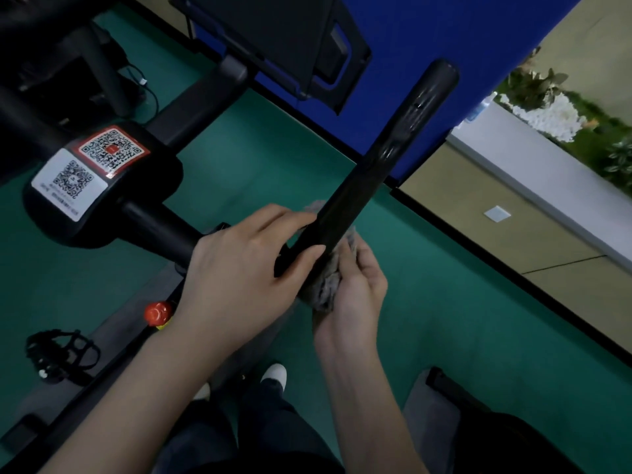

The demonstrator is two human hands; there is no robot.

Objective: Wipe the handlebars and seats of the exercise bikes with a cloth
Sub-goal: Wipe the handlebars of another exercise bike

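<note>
The black handlebar (386, 159) runs as a straight glossy bar from the hands up toward the blue wall panel (427, 35), its rounded end free in the air. At its near end a grey, fuzzy cloth (326, 285) is bunched around and under the bar. The right hand (352, 292) cups the cloth from below, its grip closed around the wad and pressing it to the bar. The left hand (239, 268) lies over the bar from the other side, thumb on top and fingers curled under, its grip wrapped on the bar just beside the cloth; a bit of cloth also peeks out past its fingers.

Left of the hands the bar joins a black stem leading to the bike's centre pad (102, 186), which carries two QR code stickers (89, 169), one red-framed and one white. A red knob (158, 313) sits on the grey frame below the left wrist, and a black caged pedal (61, 354) lies further left. A dark screen (273, 39) stands above. Green floor (444, 302) spreads beneath, with a white shoe (275, 374) visible between the forearms.
</note>
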